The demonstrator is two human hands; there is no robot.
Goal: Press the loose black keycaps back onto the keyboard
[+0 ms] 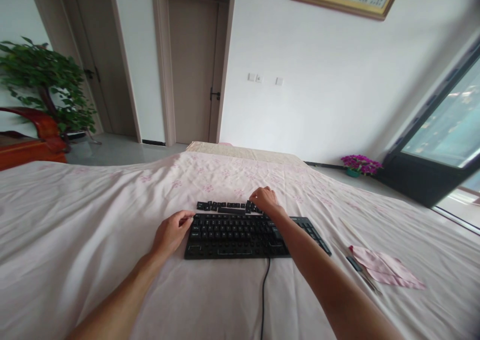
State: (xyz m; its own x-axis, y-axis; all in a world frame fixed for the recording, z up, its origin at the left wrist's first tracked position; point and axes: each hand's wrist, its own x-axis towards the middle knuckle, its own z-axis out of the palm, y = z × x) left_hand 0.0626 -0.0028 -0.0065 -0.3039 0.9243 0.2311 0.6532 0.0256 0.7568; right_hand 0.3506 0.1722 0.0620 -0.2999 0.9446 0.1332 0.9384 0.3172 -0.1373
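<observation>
The keyboard [247,236] is laid mid-bed; its nine o'clock edge is pinched by the left hand [171,231]; loose keycaps [225,207] at twelve o'clock are covered by the right hand [264,199], fingers curled, grip unclear; open sheet [75,220] is left all round.

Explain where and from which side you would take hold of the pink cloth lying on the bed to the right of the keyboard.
Pinch the pink cloth at its far right corner, coming from above on the right. It lies flat and loosely folded on the bed sheet, so only a raised fold or corner gives purchase. Its left edge adjoins a thin dark tool, best avoided.
</observation>
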